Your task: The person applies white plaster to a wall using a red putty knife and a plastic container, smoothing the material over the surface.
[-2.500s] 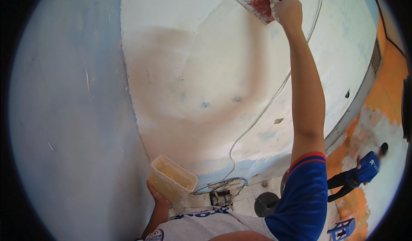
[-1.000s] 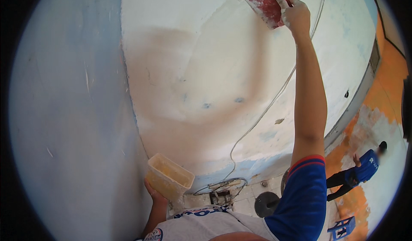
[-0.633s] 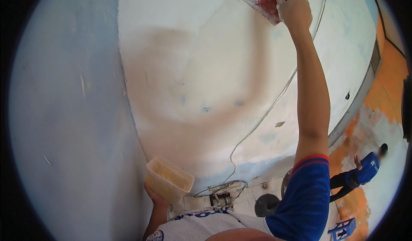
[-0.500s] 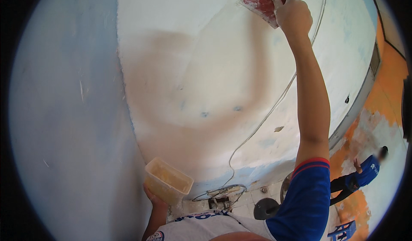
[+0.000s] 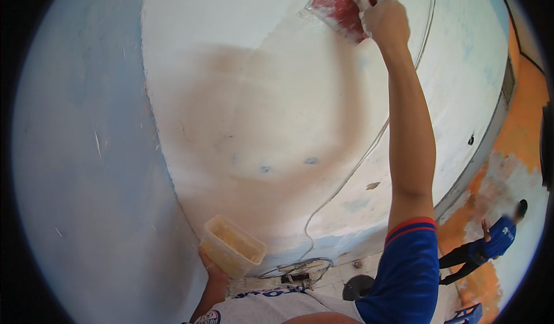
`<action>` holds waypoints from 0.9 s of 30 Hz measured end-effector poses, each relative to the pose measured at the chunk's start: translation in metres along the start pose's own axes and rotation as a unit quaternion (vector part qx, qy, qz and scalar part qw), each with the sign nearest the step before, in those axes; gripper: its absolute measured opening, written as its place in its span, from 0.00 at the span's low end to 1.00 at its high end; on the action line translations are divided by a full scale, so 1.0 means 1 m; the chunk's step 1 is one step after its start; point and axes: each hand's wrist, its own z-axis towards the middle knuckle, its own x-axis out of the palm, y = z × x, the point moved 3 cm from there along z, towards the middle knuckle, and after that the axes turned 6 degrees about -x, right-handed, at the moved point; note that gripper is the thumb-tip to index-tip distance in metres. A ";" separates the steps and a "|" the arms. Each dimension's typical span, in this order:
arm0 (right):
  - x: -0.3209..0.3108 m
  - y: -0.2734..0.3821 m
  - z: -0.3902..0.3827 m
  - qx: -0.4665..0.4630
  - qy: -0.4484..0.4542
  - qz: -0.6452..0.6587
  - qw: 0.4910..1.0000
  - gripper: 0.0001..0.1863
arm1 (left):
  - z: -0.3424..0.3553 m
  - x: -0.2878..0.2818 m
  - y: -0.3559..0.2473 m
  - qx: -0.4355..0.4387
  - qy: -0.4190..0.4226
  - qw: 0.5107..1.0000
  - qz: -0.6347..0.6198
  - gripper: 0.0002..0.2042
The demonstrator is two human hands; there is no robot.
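High on the white wall [image 5: 288,93], my right hand [image 5: 385,21] grips a red scraper [image 5: 339,12] smeared with white paste. Its wide edge rests against the wall, and some wet-looking paste shows along its left end. My right arm is stretched far up and forward. Down at the lower left, my left hand [image 5: 213,264] supports a translucent, rectangular plastic tub [image 5: 232,246] from below and the side. Yellowish-white residue coats the inside of the tub. Most of my left fingers are hidden behind it.
A bluish wall [image 5: 86,139] meets the white one at a corner on the left. A thin cable [image 5: 346,179] hangs down to a coil near the floor. A dark round object [image 5: 358,287] lies below. At right, a person in blue [image 5: 501,236] stands near a blue stool [image 5: 468,313].
My right hand and the scraper have moved slightly left along the wall. In the picture, the tub sits slightly further right and lower. The person at right has shifted their stance.
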 end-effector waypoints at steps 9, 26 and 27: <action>0.008 0.002 -0.014 0.019 -0.075 -0.011 0.997 0.22 | 0.005 0.023 0.003 -0.031 0.041 0.998 -0.027 0.39; -0.019 -0.023 -0.005 0.081 -0.028 0.195 0.977 0.24 | -0.035 0.013 0.014 -0.033 -0.017 0.998 -0.051 0.38; -0.012 -0.020 -0.003 0.006 -0.016 0.129 0.991 0.24 | -0.036 0.013 0.014 -0.035 -0.017 0.998 -0.053 0.38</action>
